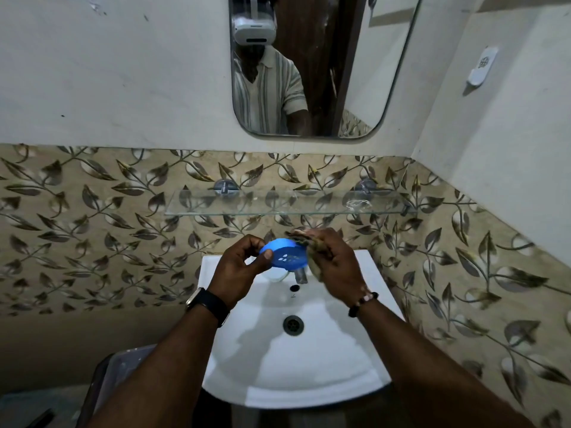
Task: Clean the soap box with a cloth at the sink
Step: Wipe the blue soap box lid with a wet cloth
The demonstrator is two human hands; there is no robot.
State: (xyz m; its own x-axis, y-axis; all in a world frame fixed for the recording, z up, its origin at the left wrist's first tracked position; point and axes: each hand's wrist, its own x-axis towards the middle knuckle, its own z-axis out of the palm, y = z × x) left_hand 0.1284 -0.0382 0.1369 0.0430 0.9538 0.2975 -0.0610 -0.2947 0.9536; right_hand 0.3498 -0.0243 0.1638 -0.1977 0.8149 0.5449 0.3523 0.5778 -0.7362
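Observation:
A blue oval soap box (285,254) with drain holes in its bottom is held above the back of the white sink (324,366). My left hand (239,267) grips the box's left end with curled fingers and thumb. My right hand (335,264) holds a brownish cloth (312,247) bunched against the box's right end. Most of the cloth is hidden inside my fist.
A metal tap (300,274) and a white round object (276,274) sit at the sink's back, under the box. A glass shelf (290,203) juts out above my hands, below a mirror (312,66). A dark bin (117,375) stands lower left.

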